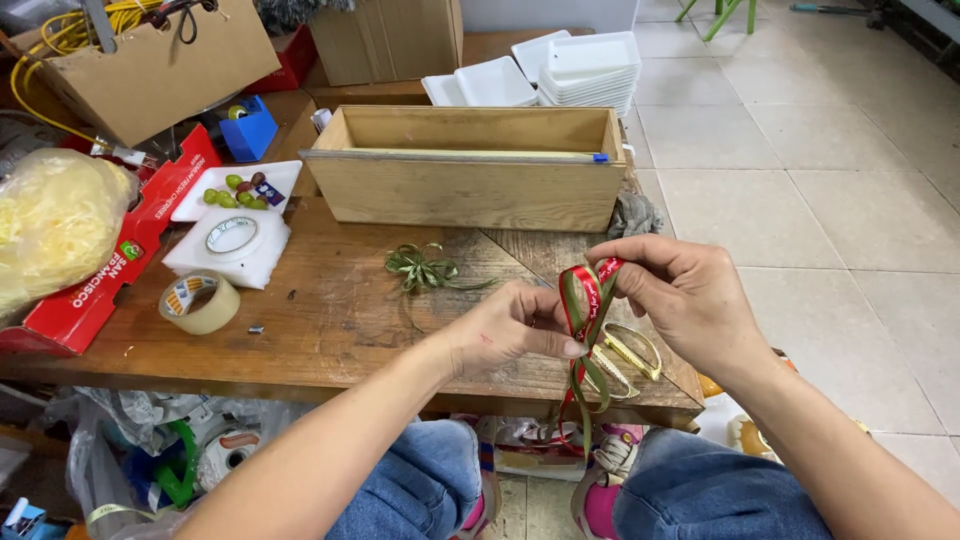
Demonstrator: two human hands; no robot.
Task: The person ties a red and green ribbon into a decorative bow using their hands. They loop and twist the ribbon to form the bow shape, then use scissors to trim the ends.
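My left hand (505, 327) pinches a red and green ribbon (583, 312) at its crossing point. My right hand (678, 292) holds the top of the same ribbon, folded into a loop. The ribbon's tails hang down past the front edge of the wooden table (340, 330) toward my knees. A finished green ribbon bow (422, 268) lies on the table just left of my hands. Scissors with pale yellow handles (625, 357) lie on the table under my right hand.
A long wooden box (470, 170) stands behind the bow. A clear tape roll (200, 302), a second tape roll on white foam (231, 240), a tray of grapes (238, 190), stacked white foam trays (590, 68) and cardboard boxes (160, 60) fill the back and left.
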